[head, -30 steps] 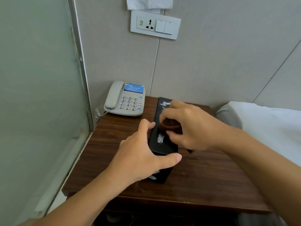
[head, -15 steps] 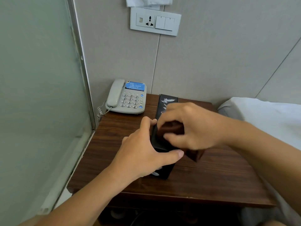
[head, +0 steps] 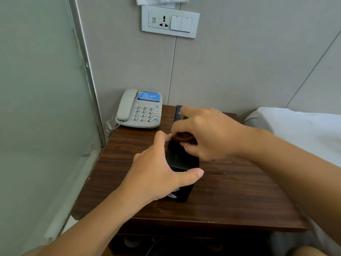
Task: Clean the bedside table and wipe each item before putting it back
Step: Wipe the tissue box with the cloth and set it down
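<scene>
At the centre of the frame the left hand (head: 156,174) grips the near end of a long black box (head: 181,159), its thumb stretched across the box's near top edge and its fingers wrapped down the left side. Just above it the right hand (head: 204,133) is curled round a small dark brown wad, probably a cloth (head: 183,136), though it is blurred and mostly covered by the fingers; the wad is pressed onto the top of the box near its middle. The box lies flat on the dark wooden bench (head: 230,196), running from the centre of the frame up toward the wall, with its far end showing past the right hand's knuckles.

On the bench's upper left corner sits a grey telephone (head: 140,109) with its handset in the cradle and a coiled cord hanging off the left edge. On the wall at the top of the frame is a white socket and switch plate (head: 170,22). A frosted glass panel (head: 36,108) fills the left side, and a white bed (head: 299,132) lies at the right edge, just beside the bench.
</scene>
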